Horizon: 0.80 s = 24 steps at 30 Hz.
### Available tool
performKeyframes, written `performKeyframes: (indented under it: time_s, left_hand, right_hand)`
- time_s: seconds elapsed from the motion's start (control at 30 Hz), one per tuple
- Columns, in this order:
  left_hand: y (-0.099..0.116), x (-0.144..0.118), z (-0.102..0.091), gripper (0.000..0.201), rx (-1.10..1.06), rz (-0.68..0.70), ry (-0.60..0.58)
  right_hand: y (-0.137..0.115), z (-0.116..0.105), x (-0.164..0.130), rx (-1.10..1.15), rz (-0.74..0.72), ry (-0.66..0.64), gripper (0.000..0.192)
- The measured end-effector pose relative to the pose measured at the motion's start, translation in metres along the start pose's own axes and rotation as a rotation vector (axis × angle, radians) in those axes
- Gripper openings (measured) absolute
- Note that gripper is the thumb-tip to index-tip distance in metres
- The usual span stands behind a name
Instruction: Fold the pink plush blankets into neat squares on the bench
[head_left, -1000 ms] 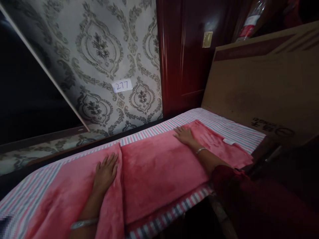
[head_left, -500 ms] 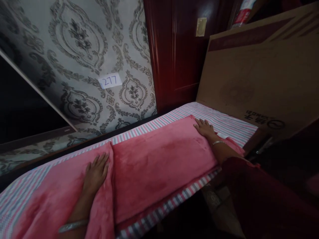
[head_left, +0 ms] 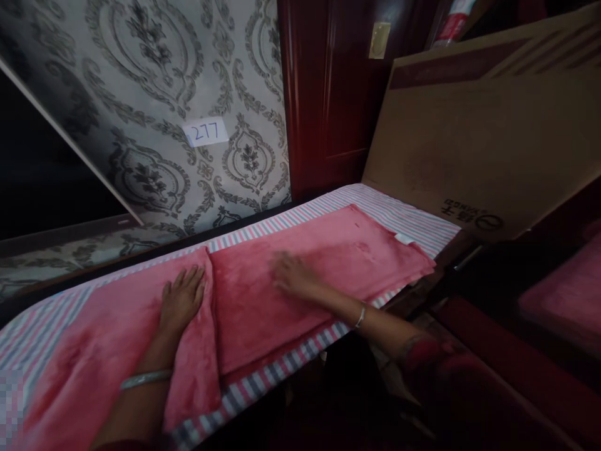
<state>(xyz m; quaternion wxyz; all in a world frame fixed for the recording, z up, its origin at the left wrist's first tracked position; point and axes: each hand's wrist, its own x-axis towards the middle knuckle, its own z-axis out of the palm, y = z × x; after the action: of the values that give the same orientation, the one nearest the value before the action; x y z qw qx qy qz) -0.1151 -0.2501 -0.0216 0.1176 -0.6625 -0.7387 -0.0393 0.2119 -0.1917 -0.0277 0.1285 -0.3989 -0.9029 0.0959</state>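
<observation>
A pink plush cloth [head_left: 253,307], like a fleece blanket, lies folded in layers along a striped cover [head_left: 389,207]. On its left folded part my left hand [head_left: 183,297] rests flat, fingers stretched toward the fold's edge. My right hand [head_left: 295,275], smeared by motion, is over the middle of the cloth. Whether it touches the surface I cannot tell. A small white tag [head_left: 402,238] shows near the cloth's right end.
A large cardboard box [head_left: 469,131] stands behind the right end. Patterned wallpaper with a paper marked 277 [head_left: 206,131] and a dark red door [head_left: 328,94] are at the back. A black screen [head_left: 51,169] is at left, more pink fabric [head_left: 568,300] at right.
My right hand has moved left from the cloth's far right corner to its middle. The cloth's right end now lies spread out farther. My left hand has stayed near the fold.
</observation>
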Motion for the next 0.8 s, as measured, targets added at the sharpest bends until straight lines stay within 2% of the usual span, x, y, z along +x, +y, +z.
performKeyframes:
  time_s: [0.07, 0.1, 0.13, 0.2, 0.27, 0.33, 0.47, 0.57, 0.67, 0.8]
  left_hand:
    - [0.0, 0.0, 0.0, 0.055, 0.02, 0.0, 0.003]
    - [0.001, 0.001, 0.0, 0.055, 0.029, -0.003, 0.0]
    - [0.001, 0.001, 0.0, 0.055, 0.034, -0.005, -0.004]
    - [0.001, 0.001, -0.001, 0.056, 0.038, -0.005, -0.006]
    - [0.0, 0.002, -0.001, 0.057, 0.029, 0.008, 0.01]
    - [0.0, 0.004, 0.0, 0.057, 0.013, 0.025, 0.031]
    - [-0.001, 0.006, 0.001, 0.058, -0.008, 0.025, 0.033]
    - [-0.003, 0.007, 0.004, 0.061, -0.014, 0.007, 0.032]
    - [-0.005, 0.009, 0.006, 0.061, -0.031, 0.002, 0.046]
    - [-0.006, 0.01, 0.007, 0.064, -0.032, 0.001, 0.02]
  right_hand:
    - [-0.034, 0.012, -0.003, 0.044, -0.119, -0.002, 0.068]
    - [-0.043, 0.017, -0.005, 0.053, -0.143, -0.012, 0.068]
    - [-0.045, 0.02, -0.006, 0.05, -0.152, -0.035, 0.068]
    - [-0.034, 0.021, -0.01, 0.015, -0.143, -0.086, 0.068]
    - [-0.005, 0.015, -0.016, -0.043, -0.087, -0.107, 0.068]
    - [0.038, 0.004, -0.028, -0.103, 0.034, -0.091, 0.067]
    - [0.136, -0.027, -0.075, -0.204, 0.406, -0.041, 0.061]
    - [0.197, -0.047, -0.117, -0.254, 0.643, -0.01, 0.06]
    - [0.233, -0.054, -0.149, -0.277, 0.773, 0.033, 0.061]
    - [0.247, -0.05, -0.168, -0.276, 0.823, 0.085, 0.062]
